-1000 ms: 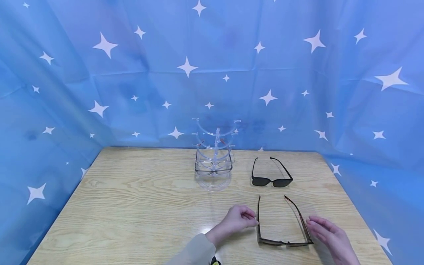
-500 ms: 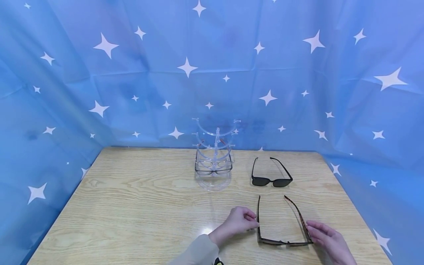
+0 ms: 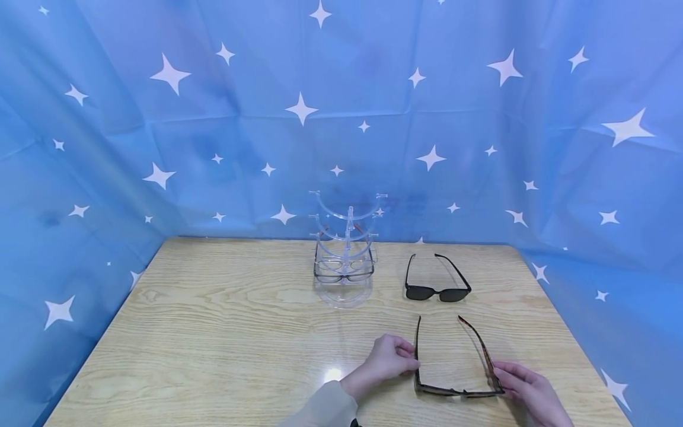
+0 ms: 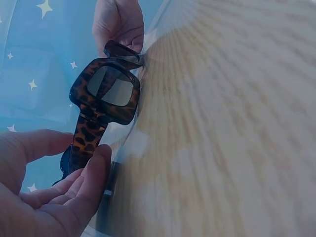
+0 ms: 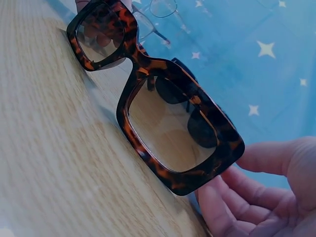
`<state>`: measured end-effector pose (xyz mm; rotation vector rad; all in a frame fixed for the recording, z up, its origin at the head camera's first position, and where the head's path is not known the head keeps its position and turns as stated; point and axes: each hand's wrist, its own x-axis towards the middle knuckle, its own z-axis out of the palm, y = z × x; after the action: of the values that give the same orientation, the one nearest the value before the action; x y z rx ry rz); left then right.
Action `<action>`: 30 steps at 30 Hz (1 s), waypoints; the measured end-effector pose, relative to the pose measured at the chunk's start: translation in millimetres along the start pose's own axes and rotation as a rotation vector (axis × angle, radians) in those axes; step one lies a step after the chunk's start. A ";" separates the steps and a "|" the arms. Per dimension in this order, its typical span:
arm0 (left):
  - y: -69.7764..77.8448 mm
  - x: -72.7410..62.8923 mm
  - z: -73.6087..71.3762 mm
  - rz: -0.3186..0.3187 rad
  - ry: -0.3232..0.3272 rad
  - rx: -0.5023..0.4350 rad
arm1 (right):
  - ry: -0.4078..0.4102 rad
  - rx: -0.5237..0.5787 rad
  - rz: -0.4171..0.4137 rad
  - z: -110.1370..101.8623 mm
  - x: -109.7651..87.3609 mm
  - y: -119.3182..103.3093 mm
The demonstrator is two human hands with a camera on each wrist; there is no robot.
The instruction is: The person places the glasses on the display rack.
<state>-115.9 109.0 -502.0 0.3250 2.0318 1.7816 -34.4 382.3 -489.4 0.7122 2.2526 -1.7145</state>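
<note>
Tortoiseshell sunglasses with square frames lie unfolded near the table's front right, lenses toward me. My left hand pinches their left temple arm between thumb and fingers. At the other side, my right hand grips the right temple close to the hinge; in the right wrist view its thumb and fingers meet behind the frame's corner. Behind them sits a pair of black sunglasses, also unfolded. A clear tiered glasses stand at the table's back holds thin-framed eyeglasses low down.
A light wood-grain table fills the lower view. Blue cloth with white stars hangs behind and at both sides of it. The stand's upper curved tiers hold no glasses.
My right hand has moved left onto the right temple and now grips it. My left hand has shifted slightly right, closing onto the left temple. The sunglasses have barely moved.
</note>
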 end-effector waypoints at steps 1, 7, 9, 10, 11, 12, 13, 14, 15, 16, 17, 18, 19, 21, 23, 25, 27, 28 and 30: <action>-0.2 0.0 0.7 -0.003 0.004 -0.007 | 0.000 0.002 0.001 0.2 -0.4 -0.1; 0.4 -0.4 2.1 -0.020 0.013 -0.028 | 0.006 0.015 0.021 0.6 -1.3 -1.7; 1.4 -1.2 1.4 -0.031 0.000 -0.052 | 0.012 0.004 0.029 0.8 -1.2 -3.0; 2.0 -1.7 0.8 -0.037 -0.008 -0.061 | 0.013 0.002 0.034 1.1 -1.3 -3.7; 2.3 -2.1 0.3 -0.042 -0.016 -0.075 | 0.015 0.000 0.035 1.4 -1.5 -4.3; 2.7 -2.4 -0.4 -0.047 -0.023 -0.088 | 0.012 0.004 0.037 1.8 -1.8 -4.9; 2.7 -2.5 -1.0 -0.053 -0.028 -0.097 | 0.012 0.019 0.043 2.2 -2.1 -5.5; 2.5 -2.3 -1.7 -0.053 -0.033 -0.108 | 0.010 0.031 0.045 2.7 -2.6 -6.0; 2.2 -1.9 -2.3 -0.055 -0.033 -0.121 | 0.010 0.049 0.049 3.3 -3.2 -6.7; 1.5 -1.4 -3.1 -0.058 -0.033 -0.136 | 0.002 0.070 0.050 3.9 -3.6 -7.6; 0.8 -0.9 -3.6 -0.060 -0.027 -0.156 | -0.007 0.088 0.051 4.4 -4.0 -8.5; 0.1 -0.4 -4.6 -0.063 -0.025 -0.172 | -0.015 0.110 0.055 5.0 -4.6 -9.7; -0.1 0.1 -5.5 -0.066 -0.022 -0.191 | -0.019 0.125 0.058 5.7 -4.9 -10.9; 0.1 0.1 -7.1 -0.070 -0.009 -0.234 | -0.028 0.155 0.060 7.6 -6.0 -13.9; 1.8 -0.7 -9.1 -0.069 0.003 -0.255 | -0.035 0.188 0.057 10.1 -7.1 -17.2; 3.6 -1.5 -11.3 -0.067 0.010 -0.270 | -0.037 0.213 0.048 13.0 -8.0 -20.4; 4.5 -2.0 -13.6 -0.065 0.018 -0.278 | -0.034 0.238 0.019 16.3 -8.9 -23.5; 5.0 -2.1 -15.1 -0.062 0.020 -0.282 | -0.035 0.247 0.000 17.7 -9.1 -24.8; 5.2 -1.7 -17.9 -0.060 0.028 -0.288 | -0.030 0.261 -0.037 20.4 -9.3 -27.2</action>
<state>-123.1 93.2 -494.9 0.1504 1.7505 2.0157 -42.4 355.1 -468.3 0.6943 2.0566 -2.0466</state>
